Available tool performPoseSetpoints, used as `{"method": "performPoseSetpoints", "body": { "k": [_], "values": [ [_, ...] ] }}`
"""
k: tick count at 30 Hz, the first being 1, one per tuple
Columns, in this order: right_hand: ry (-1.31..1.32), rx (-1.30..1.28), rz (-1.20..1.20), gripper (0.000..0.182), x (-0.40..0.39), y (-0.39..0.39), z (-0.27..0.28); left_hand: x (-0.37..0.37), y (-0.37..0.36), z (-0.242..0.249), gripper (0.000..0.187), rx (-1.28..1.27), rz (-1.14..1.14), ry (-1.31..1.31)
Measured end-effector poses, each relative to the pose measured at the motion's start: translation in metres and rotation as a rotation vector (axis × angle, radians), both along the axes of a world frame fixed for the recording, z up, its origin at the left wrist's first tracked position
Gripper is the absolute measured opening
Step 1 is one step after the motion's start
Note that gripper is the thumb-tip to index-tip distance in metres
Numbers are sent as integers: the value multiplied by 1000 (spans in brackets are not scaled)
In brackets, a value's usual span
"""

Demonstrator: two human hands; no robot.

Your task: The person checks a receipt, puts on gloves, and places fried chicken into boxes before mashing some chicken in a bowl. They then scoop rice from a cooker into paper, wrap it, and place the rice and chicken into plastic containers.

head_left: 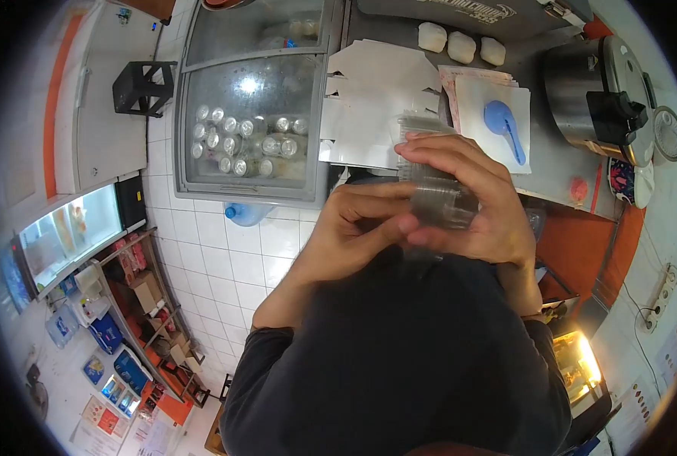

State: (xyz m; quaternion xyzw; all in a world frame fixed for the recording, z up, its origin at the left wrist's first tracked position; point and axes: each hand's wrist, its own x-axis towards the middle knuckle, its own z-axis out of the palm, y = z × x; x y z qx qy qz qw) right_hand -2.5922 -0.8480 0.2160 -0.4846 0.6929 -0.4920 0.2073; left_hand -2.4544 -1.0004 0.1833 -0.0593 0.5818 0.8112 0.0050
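Note:
A stack of clear ribbed plastic containers (436,199) is held up in front of my chest, slightly blurred. My right hand (494,201) wraps round it from the right, fingers over the top and thumb below. From the left, my left hand (365,228) pinches the stack's near edge with bent fingers and thumb. Which single piece the left fingers grip cannot be made out. Beyond the hands lies a white cardboard sheet (380,99) with cut notches. A blue rice paddle (505,125) rests on white paper (471,114) to the right.
Three white wrapped bundles (461,47) sit at the counter's back. A large steel cooker (600,95) stands at the right. To the left is a glass-topped chest freezer (232,83) with several cans. A blue-tinted water bottle (245,213) lies on the tiled floor below it.

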Motion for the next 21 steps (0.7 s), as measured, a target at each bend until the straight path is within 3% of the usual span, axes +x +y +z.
{"method": "performPoseSetpoints", "body": {
  "k": [10, 13, 15, 19, 21],
  "values": [
    [-7, -27, 10, 68, -8, 4, -3, -3, 3, -5, 14, 29, 1, -36],
    [-8, -22, 26, 67, -8, 2, -3, -1, 4, -7, 28, 3, 30, -52],
    [-32, -27, 25, 67, -8, 1, -4, -1, 1, -9, 14, -21, 16, -20],
    [-58, -9, 49, 65, -7, -3, -1, 3, 0, -10, 14, 66, 16, -88],
    [-47, 8, 53, 66, -6, -5, 0, 5, 0, -11, 23, -28, 36, 40]
  ]
}}
